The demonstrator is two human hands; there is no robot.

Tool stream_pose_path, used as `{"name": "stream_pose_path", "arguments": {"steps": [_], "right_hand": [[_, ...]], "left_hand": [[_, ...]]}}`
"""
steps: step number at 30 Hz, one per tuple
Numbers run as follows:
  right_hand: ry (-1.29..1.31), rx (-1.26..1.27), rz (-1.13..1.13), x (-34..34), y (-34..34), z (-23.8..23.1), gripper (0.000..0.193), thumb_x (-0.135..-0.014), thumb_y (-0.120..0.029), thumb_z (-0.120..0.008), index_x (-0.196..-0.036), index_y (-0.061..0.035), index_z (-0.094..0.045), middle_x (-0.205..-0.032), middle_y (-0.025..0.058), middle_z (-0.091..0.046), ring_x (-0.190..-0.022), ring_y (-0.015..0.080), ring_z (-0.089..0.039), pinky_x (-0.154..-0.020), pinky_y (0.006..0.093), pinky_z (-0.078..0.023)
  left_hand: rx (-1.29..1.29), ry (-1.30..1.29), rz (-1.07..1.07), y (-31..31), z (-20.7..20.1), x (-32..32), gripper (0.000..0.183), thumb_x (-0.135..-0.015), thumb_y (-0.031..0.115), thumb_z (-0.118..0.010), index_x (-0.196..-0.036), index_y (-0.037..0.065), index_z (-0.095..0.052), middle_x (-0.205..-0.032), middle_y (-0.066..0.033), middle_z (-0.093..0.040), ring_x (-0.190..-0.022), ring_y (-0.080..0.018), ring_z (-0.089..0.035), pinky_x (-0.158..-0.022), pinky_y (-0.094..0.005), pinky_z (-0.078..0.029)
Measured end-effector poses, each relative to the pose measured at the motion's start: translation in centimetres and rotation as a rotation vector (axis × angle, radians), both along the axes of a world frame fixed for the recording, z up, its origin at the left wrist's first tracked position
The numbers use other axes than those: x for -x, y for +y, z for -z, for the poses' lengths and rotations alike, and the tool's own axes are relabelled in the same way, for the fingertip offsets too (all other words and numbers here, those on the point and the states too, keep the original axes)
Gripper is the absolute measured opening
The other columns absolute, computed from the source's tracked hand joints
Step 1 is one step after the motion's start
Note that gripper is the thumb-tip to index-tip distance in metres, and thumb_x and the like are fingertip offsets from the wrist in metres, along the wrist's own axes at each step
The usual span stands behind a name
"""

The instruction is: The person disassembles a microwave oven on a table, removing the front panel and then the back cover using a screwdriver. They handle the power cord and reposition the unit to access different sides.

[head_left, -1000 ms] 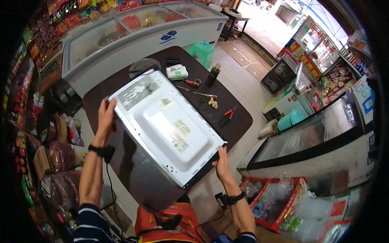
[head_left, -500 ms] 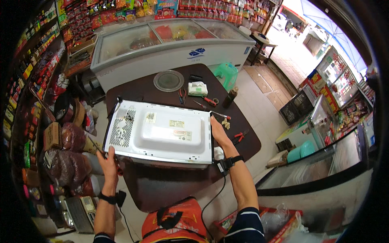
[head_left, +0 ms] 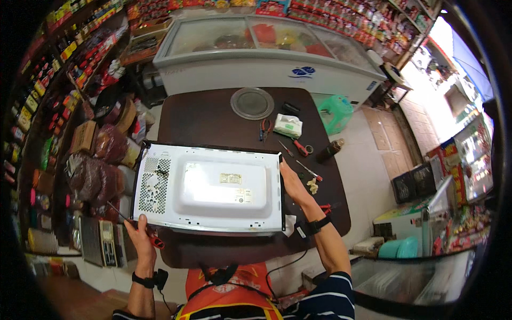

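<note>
A microwave oven [head_left: 224, 189] lies on the dark table with its white, vented metal side facing up and its left end reaching past the table's left edge. At its near left corner, my left hand [head_left: 141, 239] is closed round a screwdriver [head_left: 118, 211]; the shaft points up and left, and a red handle end shows by the palm. That hand's thumb lies against the oven's near edge. My right hand [head_left: 294, 182] grips the oven's right side, its fingertips partly hidden along the edge. Just beyond the oven lie pliers [head_left: 265, 129] and a red-handled screwdriver [head_left: 311, 173].
A round glass turntable [head_left: 252, 103], a white tissue packet [head_left: 288, 125] and a dark bottle [head_left: 330, 150] stand on the table's far part. A chest freezer [head_left: 234, 72] runs behind it, with a green stool [head_left: 336, 113] alongside. Packed shelves and sacks [head_left: 88, 178] crowd the left.
The view has shifted, so the room sits further right. Relative to the table's tools, the microwave oven has moved left and nearer, with both hands staying at its sides.
</note>
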State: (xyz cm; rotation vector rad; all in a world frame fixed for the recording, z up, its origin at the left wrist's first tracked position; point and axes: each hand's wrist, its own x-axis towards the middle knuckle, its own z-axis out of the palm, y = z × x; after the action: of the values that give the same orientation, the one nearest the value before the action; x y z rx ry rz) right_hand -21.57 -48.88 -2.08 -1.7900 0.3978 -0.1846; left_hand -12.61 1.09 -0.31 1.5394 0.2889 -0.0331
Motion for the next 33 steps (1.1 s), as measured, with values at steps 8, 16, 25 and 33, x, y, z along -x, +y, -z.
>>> {"name": "stream_pose_path", "arguments": {"steps": [8,16,25,33], "right_hand": [[-0.013,-0.004,-0.117,0.4,-2.3,1.2,0.074,-0.118,-0.046,-0.042,-0.171,0.0029,-0.024,-0.16,0.0299,-0.048,-0.152,0.0372,-0.045,-0.127,0.0411,-0.03],[0.048,-0.166,-0.208,2.0,-4.0,1.5,0.078,-0.11,-0.037,-0.063,-0.172,-0.0057,-0.029,-0.158,0.0242,-0.048,-0.15,0.0317,-0.049,-0.118,0.0426,-0.044],[0.145,-0.394,-0.298,3.3,-4.9,0.8,0.102,-0.094,-0.025,-0.085,-0.175,-0.0109,-0.025,-0.17,0.0188,-0.035,-0.154,0.0384,-0.042,-0.115,0.0507,-0.05],[0.125,-0.474,-0.272,2.8,-4.2,1.1,0.11,-0.088,-0.021,-0.09,-0.176,-0.0142,-0.023,-0.169,0.0165,-0.034,-0.156,0.0367,-0.037,-0.115,0.0517,-0.05]], "left_hand": [[-0.048,-0.046,-0.13,-1.7,-0.7,2.3,0.055,-0.104,0.039,-0.074,-0.142,0.008,-0.052,-0.101,-0.0001,-0.059,-0.08,-0.0112,-0.054,-0.067,-0.0295,-0.045],[-0.295,-0.004,-0.059,1.0,-3.1,1.4,0.054,-0.107,0.035,-0.073,-0.15,0.008,-0.054,-0.103,0.0019,-0.059,-0.084,-0.0084,-0.052,-0.072,-0.0263,-0.044],[-0.661,-0.076,0.154,2.1,-6.4,-5.6,0.039,-0.111,0.029,-0.067,-0.136,-0.001,-0.069,-0.1,0.002,-0.071,-0.077,-0.0047,-0.058,-0.069,-0.0242,-0.047],[-0.692,0.1,0.495,-0.6,-9.6,-8.0,0.034,-0.11,0.021,-0.066,-0.125,-0.009,-0.073,-0.106,-0.0015,-0.077,-0.091,-0.0065,-0.063,-0.082,-0.0266,-0.052]]}}
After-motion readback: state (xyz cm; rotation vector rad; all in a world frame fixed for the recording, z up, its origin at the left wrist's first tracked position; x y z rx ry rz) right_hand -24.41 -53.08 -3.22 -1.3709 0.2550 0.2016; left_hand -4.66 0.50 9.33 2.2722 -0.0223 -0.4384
